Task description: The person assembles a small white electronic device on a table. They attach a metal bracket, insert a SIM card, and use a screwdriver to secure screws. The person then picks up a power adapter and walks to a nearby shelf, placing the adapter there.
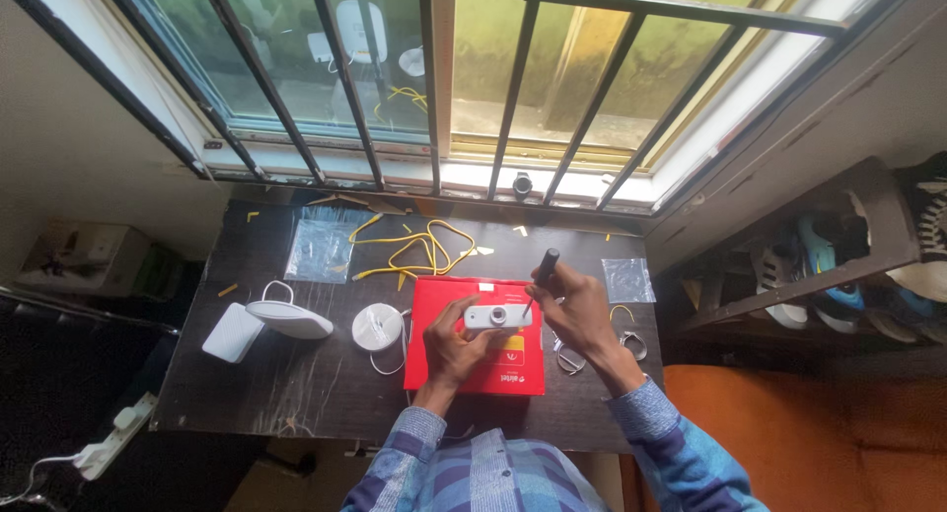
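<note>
Head view. A red box [473, 359] lies flat on a dark table [266, 384] below a barred window [473, 88]. Over the box's upper edge, the left hand [456, 346] pinches a small white device [497, 317] (a round lens faces up) between thumb and curled fingers. The right hand [577, 310], at the box's right edge, has its fingers pressed together around a black-handled screwdriver [542, 275], whose tip meets the device's right end. Left of the box sit a round white disc [377, 327], then a white oval unit [289, 320]. Beyond the box lie yellow cables [414, 251]; just right of it, a clear plastic bag [628, 279].
</note>
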